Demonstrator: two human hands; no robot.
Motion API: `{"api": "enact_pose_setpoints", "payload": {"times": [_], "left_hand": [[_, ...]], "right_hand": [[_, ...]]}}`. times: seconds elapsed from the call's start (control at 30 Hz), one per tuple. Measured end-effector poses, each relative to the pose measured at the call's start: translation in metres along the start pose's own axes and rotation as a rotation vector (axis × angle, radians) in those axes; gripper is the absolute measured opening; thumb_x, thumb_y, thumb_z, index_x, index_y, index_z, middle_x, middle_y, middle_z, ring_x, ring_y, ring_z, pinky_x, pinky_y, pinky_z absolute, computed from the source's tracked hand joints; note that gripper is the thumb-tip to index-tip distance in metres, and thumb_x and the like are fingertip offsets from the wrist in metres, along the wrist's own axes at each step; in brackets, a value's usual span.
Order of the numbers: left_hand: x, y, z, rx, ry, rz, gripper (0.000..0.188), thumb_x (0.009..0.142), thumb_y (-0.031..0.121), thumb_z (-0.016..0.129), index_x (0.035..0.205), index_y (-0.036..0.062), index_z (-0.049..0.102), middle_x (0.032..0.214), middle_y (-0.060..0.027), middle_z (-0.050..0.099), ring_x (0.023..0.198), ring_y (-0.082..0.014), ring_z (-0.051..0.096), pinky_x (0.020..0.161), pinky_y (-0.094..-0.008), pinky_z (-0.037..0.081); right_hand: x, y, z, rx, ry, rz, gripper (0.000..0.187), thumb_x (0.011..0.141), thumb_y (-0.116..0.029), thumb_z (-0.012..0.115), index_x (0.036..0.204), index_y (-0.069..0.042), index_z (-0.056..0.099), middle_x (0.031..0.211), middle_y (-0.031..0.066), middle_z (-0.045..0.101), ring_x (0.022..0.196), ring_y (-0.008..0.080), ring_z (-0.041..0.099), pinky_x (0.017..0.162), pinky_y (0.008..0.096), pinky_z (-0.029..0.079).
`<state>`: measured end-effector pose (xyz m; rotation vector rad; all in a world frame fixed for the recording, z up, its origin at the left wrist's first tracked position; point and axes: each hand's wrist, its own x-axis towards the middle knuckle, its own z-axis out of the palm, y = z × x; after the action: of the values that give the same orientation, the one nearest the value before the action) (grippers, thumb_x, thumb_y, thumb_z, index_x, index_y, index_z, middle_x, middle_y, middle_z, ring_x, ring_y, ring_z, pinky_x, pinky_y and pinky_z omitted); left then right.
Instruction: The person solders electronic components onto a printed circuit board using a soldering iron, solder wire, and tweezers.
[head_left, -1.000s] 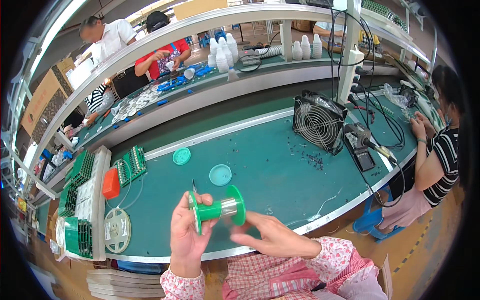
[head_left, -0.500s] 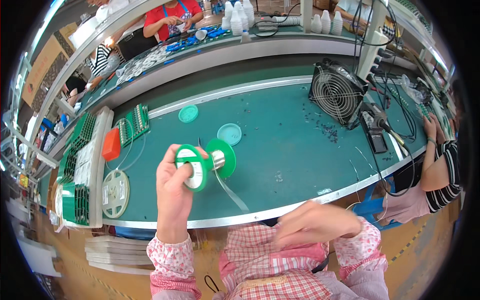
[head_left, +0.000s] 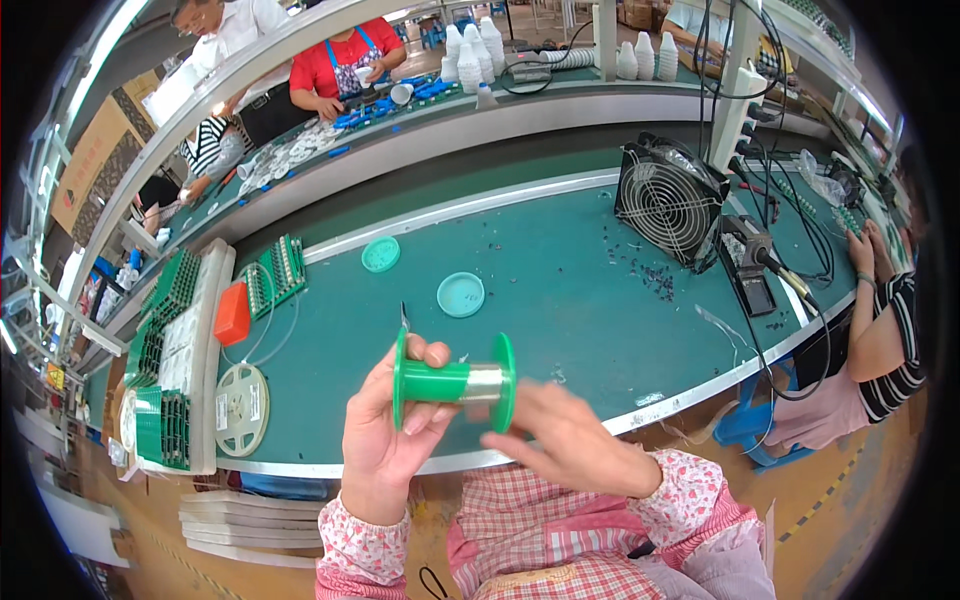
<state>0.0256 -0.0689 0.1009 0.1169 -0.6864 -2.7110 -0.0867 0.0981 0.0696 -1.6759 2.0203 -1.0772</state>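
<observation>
My left hand [head_left: 385, 440] is closed round a green spool [head_left: 435, 382], its fingers and thumb about the core beside the left flange. The spool lies sideways above the near part of the bench. Silvery wire, seemingly solder [head_left: 486, 384], is wound next to the right flange. My right hand [head_left: 575, 440] is at that flange, with its fingers smeared by motion and partly behind the rim. Whether it grips anything there is unclear. Beyond the spool lie two round turquoise lids or shallow dishes, one nearer [head_left: 461, 295] and one farther [head_left: 380, 254].
A black fan [head_left: 668, 205] and a soldering iron in its stand [head_left: 750, 265] are at right. Along the left lie green circuit boards [head_left: 275, 272], a red-orange box [head_left: 232, 313] and a pale reel [head_left: 242, 410]. Dark bits [head_left: 655, 285] are scattered near the fan. People work nearby.
My left hand has turned the spool sideways and brought it nearer and slightly right. My right hand has moved left to the spool's right flange. The hanging strip no longer shows.
</observation>
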Motion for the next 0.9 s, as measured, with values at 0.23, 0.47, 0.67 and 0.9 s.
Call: {"api": "enact_pose_setpoints", "payload": {"times": [0.23,0.47,0.67,0.9], "left_hand": [[-0.009,0.018,-0.023,0.518,0.061,0.127,0.010,0.086,0.004,0.053,0.095,0.0024,0.048,0.085,-0.0100,0.059,0.057,-0.0129,0.052,0.052,-0.0227,0.042],[0.004,0.017,0.000,-0.157,-0.148,0.164,0.012,0.087,0.001,0.052,0.096,0.0052,0.045,0.088,-0.0093,0.059,0.055,-0.0153,0.055,0.062,-0.0262,0.047],[-0.010,0.042,-0.043,0.481,-0.064,-0.035,0.015,0.086,-0.001,0.048,0.100,0.0019,0.049,0.097,-0.0131,0.062,0.066,-0.0134,0.058,0.059,-0.0243,0.048],[-0.004,0.024,-0.007,-0.170,-0.116,0.067,0.012,0.090,0.009,0.054,0.099,0.0031,0.048,0.104,-0.0059,0.055,0.053,-0.0096,0.051,0.067,-0.0320,0.046]], "right_hand": [[0.000,0.000,-0.049,0.290,0.392,-0.067,0.009,0.091,-0.009,0.058,0.087,-0.004,0.064,0.077,0.0094,0.061,0.070,0.0250,0.058,0.061,0.0358,0.047],[-0.026,0.029,-0.025,0.080,-0.610,-0.463,0.003,0.082,-0.007,0.062,0.084,-0.005,0.064,0.078,0.0064,0.059,0.079,0.0265,0.058,0.066,0.0386,0.047],[-0.018,0.025,-0.087,0.354,0.469,0.290,0.011,0.087,-0.009,0.059,0.080,-0.003,0.064,0.083,0.0106,0.063,0.073,0.0180,0.059,0.068,0.0284,0.046],[-0.019,0.047,-0.045,-0.630,0.315,0.086,0.054,0.078,-0.018,0.073,0.128,-0.012,0.055,0.119,0.0140,0.056,0.116,0.0292,0.051,0.097,0.0454,0.041]]}}
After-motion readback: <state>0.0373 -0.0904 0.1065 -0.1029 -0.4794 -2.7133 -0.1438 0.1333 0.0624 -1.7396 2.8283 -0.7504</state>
